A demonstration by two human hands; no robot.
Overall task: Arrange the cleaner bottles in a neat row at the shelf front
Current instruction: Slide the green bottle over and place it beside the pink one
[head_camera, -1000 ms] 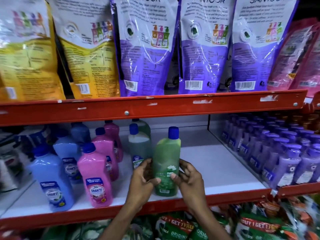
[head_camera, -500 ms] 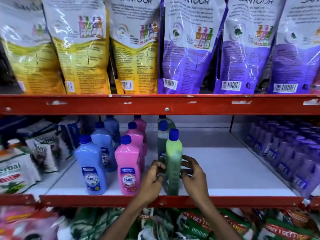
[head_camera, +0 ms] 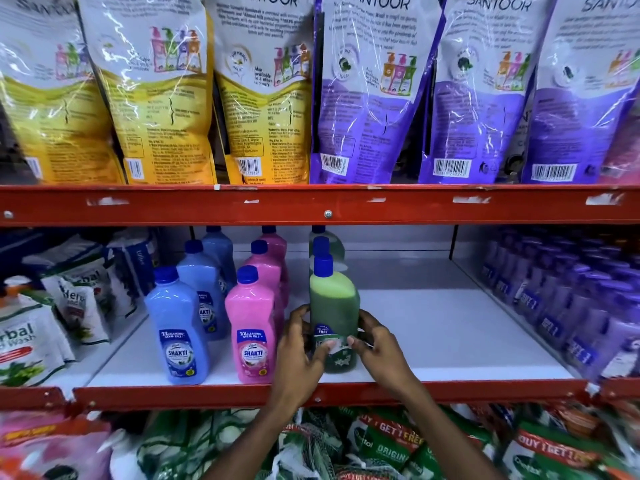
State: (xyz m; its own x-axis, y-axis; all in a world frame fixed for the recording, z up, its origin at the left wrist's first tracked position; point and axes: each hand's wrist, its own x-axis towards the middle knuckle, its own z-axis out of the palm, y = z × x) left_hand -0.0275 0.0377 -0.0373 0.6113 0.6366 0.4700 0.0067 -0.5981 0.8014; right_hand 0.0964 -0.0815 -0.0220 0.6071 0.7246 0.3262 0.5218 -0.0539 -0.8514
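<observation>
A green cleaner bottle (head_camera: 333, 306) with a blue cap stands upright at the front of the white shelf (head_camera: 450, 341). My left hand (head_camera: 298, 355) grips its left side and my right hand (head_camera: 377, 344) grips its right side, thumbs on the label. To its left stand a pink bottle (head_camera: 252, 330) and a blue bottle (head_camera: 178, 327) at the shelf front, labels facing me. Behind each front bottle more bottles of the same colour line up toward the back; the green ones are mostly hidden.
The red shelf beam (head_camera: 450, 393) runs along the front edge and another red beam (head_camera: 311, 206) hangs overhead. Purple bottles (head_camera: 571, 306) crowd the right side. Herbal wash pouches (head_camera: 41, 327) lie on the left. Refill pouches (head_camera: 374, 88) fill the upper shelf.
The green bottle has been turned so its label faces me; half a second ago it showed its narrow side. Both hands stayed on it. My view shifted left.
</observation>
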